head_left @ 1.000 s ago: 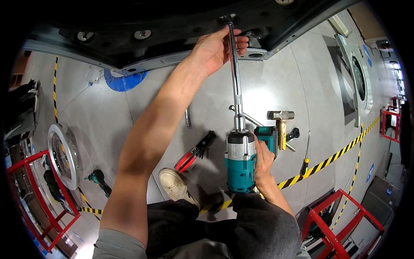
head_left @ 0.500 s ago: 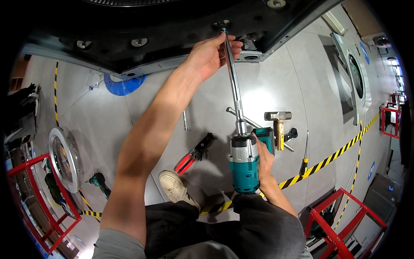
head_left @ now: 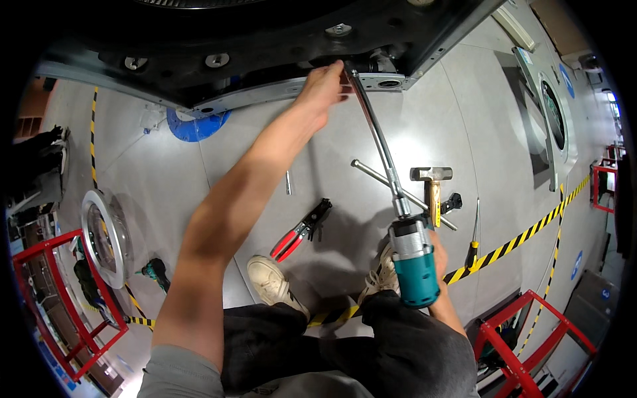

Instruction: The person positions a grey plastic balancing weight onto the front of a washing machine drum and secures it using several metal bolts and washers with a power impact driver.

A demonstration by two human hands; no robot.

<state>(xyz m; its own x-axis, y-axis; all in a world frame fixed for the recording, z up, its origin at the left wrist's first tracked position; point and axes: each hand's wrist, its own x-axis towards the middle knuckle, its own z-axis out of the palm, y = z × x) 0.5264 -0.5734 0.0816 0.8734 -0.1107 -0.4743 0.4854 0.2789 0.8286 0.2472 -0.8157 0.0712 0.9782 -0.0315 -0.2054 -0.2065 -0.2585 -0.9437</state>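
My right hand (head_left: pixel 438 257) grips a teal and black cordless impact wrench (head_left: pixel 415 268) above the floor, mostly hidden behind it. From its nose a long chrome extension bar (head_left: pixel 375 126) slants up and left. Its far end is at the lower edge of a dark appliance (head_left: pixel 279 63), below a bolt fitting (head_left: pixel 339 30). Beside that end is my left hand (head_left: pixel 323 89), thumb and index drawn together at the appliance edge. What they pinch, if anything, is hidden, and the other fingers pass partly behind the bar.
On the grey floor lie red-handled pliers (head_left: pixel 302 230), a hammer (head_left: pixel 434 192), a metal rod (head_left: pixel 391 182), a screwdriver (head_left: pixel 474 249) and a short metal tube (head_left: pixel 288 183). A round door (head_left: pixel 89 229) is at left, a front panel (head_left: pixel 545 99) at right. Red frames (head_left: pixel 494 326) stand on both sides.
The wrench has moved right and its bar tip has dropped away from the bolt fitting. My left hand has let go of the bar and shifted slightly left and down. My right shoe now shows.
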